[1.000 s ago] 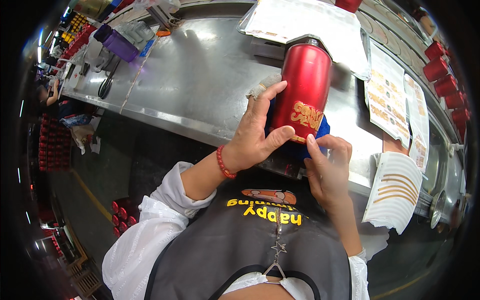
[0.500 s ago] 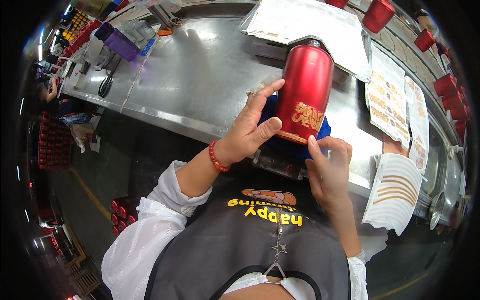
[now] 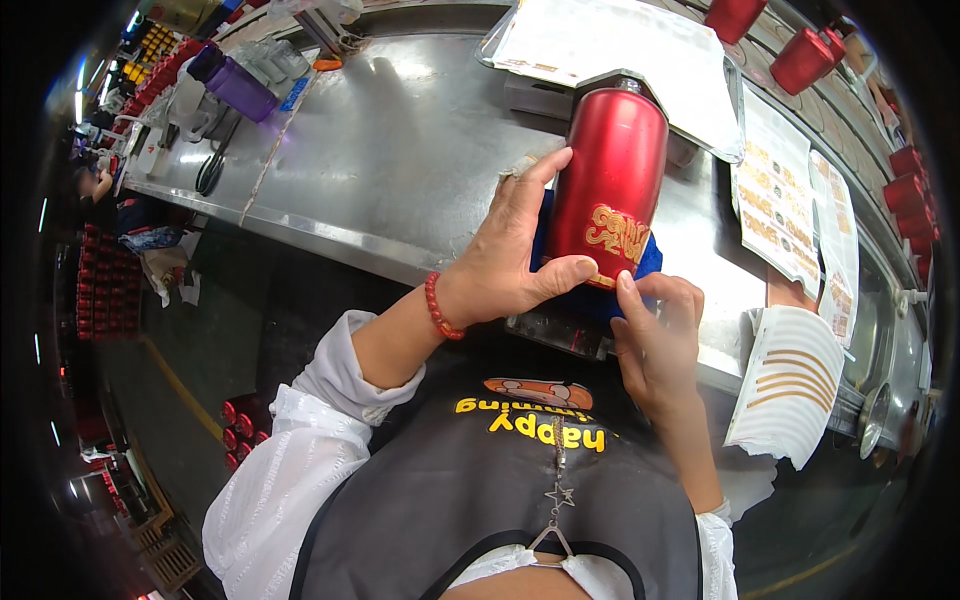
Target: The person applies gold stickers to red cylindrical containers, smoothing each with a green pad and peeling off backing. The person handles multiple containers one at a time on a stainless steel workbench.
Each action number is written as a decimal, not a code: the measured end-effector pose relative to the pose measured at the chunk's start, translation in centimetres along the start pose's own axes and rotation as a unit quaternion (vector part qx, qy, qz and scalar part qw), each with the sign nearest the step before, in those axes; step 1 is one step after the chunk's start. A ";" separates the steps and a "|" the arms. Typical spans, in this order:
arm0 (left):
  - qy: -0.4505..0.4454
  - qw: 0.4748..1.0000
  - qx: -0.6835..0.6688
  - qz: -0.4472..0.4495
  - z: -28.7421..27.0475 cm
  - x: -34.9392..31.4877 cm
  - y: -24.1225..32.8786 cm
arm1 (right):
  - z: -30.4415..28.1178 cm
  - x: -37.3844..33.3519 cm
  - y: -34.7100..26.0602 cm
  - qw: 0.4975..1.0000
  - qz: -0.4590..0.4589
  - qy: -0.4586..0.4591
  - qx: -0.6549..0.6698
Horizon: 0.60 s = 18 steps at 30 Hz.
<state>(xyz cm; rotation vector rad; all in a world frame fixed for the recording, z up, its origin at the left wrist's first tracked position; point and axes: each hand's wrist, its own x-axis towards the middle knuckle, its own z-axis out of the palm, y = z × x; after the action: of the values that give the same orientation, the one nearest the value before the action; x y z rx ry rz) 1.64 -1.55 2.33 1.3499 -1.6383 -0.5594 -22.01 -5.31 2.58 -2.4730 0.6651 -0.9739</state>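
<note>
A glossy red metal bottle (image 3: 612, 150) lies in front of me with its near end toward my body. Gold raised lettering (image 3: 617, 231) shows on its side, and a thin gold strip (image 3: 604, 282) runs along the near rim. The fingers of my left hand (image 3: 515, 235) rest against the bottle's left side, and that thumb presses over the strip. My right hand (image 3: 660, 340) has its fingers curled and its thumb tip on the near right edge of the bottle. Blue cloth (image 3: 648, 258) shows beneath the bottle. A dark angular holder (image 3: 590, 84) is around its far neck.
Beyond the bottle lies a tray with white sheets (image 3: 620, 40). Decal sheets (image 3: 775, 190) and a white sheet with gold strips (image 3: 790, 385) are on the right. Red bottles (image 3: 800, 62) stand on a conveyor at far right. A purple bottle (image 3: 235, 85) stands at far left.
My left thumb has come down onto the gold strip, and the left fingers have shifted slightly along the bottle. The right hand stays in place. Red bottles on the conveyor have moved.
</note>
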 end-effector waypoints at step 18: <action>0.001 1.000 -0.003 -0.024 0.2 -0.6 0.7 | 0.0 0.0 0.0 1.000 -0.003 0.000 -0.001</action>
<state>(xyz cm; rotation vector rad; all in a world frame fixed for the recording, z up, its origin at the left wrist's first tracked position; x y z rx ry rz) 1.03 -0.82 2.59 1.3886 -1.6042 -0.5902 -22.00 -5.34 2.53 -2.4791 0.6596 -0.9755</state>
